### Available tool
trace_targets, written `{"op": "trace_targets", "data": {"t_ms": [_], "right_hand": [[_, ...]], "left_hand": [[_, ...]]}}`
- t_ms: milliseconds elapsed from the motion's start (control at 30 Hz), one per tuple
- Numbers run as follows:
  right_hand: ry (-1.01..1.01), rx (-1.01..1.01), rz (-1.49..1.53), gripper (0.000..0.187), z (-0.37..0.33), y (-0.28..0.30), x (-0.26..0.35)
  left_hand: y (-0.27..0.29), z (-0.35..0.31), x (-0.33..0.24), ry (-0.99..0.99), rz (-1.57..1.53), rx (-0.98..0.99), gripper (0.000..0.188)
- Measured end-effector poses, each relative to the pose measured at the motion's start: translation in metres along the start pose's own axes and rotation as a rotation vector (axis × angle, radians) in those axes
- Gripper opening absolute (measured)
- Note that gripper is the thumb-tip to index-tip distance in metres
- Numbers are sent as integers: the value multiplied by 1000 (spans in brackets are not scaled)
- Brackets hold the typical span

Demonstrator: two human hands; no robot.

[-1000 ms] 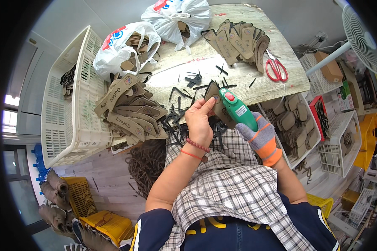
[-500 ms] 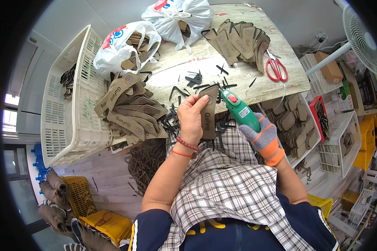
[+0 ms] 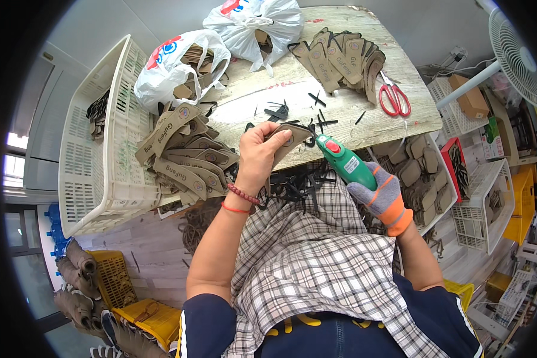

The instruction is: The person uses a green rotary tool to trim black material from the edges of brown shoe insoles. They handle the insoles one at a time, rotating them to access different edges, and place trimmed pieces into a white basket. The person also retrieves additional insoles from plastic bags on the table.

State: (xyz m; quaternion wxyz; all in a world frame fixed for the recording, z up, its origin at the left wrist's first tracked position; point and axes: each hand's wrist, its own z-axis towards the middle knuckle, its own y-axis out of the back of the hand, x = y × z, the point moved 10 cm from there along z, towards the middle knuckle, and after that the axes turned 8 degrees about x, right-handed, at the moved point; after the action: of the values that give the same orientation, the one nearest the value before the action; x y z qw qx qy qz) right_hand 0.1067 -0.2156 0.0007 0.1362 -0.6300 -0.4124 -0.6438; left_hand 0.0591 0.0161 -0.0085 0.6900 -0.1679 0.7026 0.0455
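My left hand (image 3: 258,154) pinches a tan fabric piece (image 3: 296,136) with black edging between thumb and fingers, above the table's near edge. The piece is tilted, its far end pointing right. In its grey and orange glove, my right hand (image 3: 377,194) is wrapped round a green handheld electric cutter (image 3: 351,165) with a red button. The cutter's tip is close to the far end of the piece; whether they touch I cannot tell. Black trimmings (image 3: 304,186) lie on the checked apron (image 3: 322,262) over my lap, with more on the table.
Tan pieces lie in a left pile (image 3: 185,170) and a far-right fan (image 3: 343,59), beside red-handled scissors (image 3: 394,100). White plastic bags (image 3: 185,65) stand at the back. A white crate (image 3: 86,173) is at left; another crate (image 3: 420,179) of tan pieces sits at right, below a fan (image 3: 516,59).
My left hand has moved left and turned the fabric piece from upright to slanting, its far end toward the cutter. The right hand and cutter have shifted slightly right and nearer to me.
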Motion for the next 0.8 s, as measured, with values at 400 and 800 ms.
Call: {"op": "trace_targets", "data": {"t_ms": [400, 800], "right_hand": [[29, 97, -72, 46, -1, 2, 5], [8, 120, 48, 45, 6, -7, 9]], "left_hand": [[-6, 11, -15, 93, 198, 206, 9], [-33, 13, -2, 200, 265, 380, 9]]}}
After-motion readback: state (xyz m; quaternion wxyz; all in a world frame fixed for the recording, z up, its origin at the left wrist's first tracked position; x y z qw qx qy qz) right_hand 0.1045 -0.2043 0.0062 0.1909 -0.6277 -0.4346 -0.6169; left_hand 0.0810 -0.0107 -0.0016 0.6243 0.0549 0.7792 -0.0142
